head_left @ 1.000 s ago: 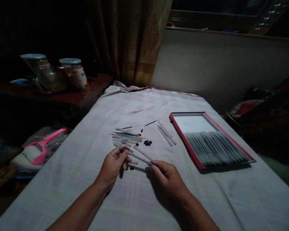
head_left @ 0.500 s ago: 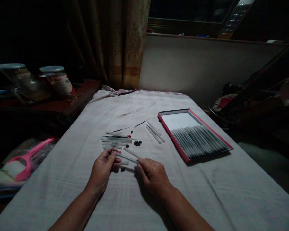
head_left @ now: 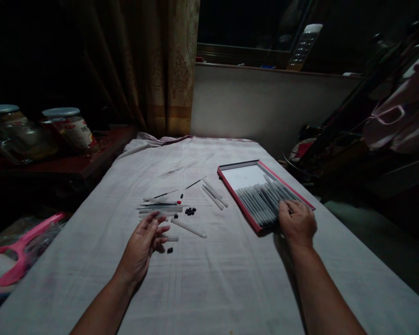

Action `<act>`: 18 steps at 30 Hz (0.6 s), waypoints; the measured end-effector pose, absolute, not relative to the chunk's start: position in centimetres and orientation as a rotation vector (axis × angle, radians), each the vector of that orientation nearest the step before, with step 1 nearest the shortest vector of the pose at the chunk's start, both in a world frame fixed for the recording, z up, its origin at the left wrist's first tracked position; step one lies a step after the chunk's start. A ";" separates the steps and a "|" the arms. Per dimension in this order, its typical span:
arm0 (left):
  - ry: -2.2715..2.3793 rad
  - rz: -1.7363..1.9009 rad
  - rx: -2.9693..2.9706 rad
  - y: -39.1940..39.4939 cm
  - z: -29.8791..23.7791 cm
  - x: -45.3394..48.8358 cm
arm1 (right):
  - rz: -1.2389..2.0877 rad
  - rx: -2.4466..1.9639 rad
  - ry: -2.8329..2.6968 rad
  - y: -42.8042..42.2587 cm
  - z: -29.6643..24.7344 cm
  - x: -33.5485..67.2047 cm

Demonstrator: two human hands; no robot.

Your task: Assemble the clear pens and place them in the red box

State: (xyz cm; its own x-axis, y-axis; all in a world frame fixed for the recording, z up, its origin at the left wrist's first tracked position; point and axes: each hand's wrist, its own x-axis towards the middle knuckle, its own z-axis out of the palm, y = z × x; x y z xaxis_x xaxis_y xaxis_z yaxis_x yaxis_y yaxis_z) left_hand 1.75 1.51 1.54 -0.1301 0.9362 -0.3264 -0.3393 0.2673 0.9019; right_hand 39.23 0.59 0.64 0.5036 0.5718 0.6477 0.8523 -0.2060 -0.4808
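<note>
My left hand [head_left: 141, 246] hovers with fingers apart and nothing visible in it, beside the loose pen parts. Under and beyond it lies a pile of translucent pen barrels [head_left: 160, 209]. Another barrel [head_left: 188, 228] lies to the right of its fingertips. My right hand [head_left: 298, 224] is closed at the near right edge of the shallow red-rimmed box [head_left: 239, 199]. A blurred grey pen [head_left: 270, 184] reaches from its fingers over the row of pens [head_left: 254, 204] in the box. The fingertips are partly hidden.
Small black caps [head_left: 190, 211] lie in a cluster, with one black cap [head_left: 170, 250] nearer me. Several more barrels [head_left: 214, 193] and a thin refill [head_left: 195, 182] lie farther back. Jars [head_left: 70, 130] stand on the dark side table, and pink-handled scissors [head_left: 21, 249] are at left.
My right hand has moved right from my left hand to the box, taking the pen along. My left hand has let go of it and its fingers have spread. The view has shifted slightly.
</note>
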 end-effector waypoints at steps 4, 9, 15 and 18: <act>1.208 1.215 0.673 1.6 1.2 1.6 | -0.438 -2.202 -1.126 0.3 -0.7 41.3; 1.212 1.200 0.661 1.4 1.6 1.6 | -0.399 -2.282 -1.128 0.3 -0.9 40.2; 1.210 1.190 0.646 1.2 1.7 1.5 | -0.452 -2.236 -1.240 0.3 -1.0 40.2; 1.206 1.181 0.642 1.2 1.4 1.3 | -0.444 -2.275 -1.289 0.3 -1.1 40.1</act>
State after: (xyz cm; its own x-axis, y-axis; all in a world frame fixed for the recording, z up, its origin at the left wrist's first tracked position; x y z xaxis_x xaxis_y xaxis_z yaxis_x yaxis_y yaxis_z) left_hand 1.35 1.16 1.45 -0.0772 0.9288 -0.3624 -0.3434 0.3165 0.8843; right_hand 40.12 0.35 -1.06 0.5028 0.7059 0.4988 0.8634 -0.4378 -0.2508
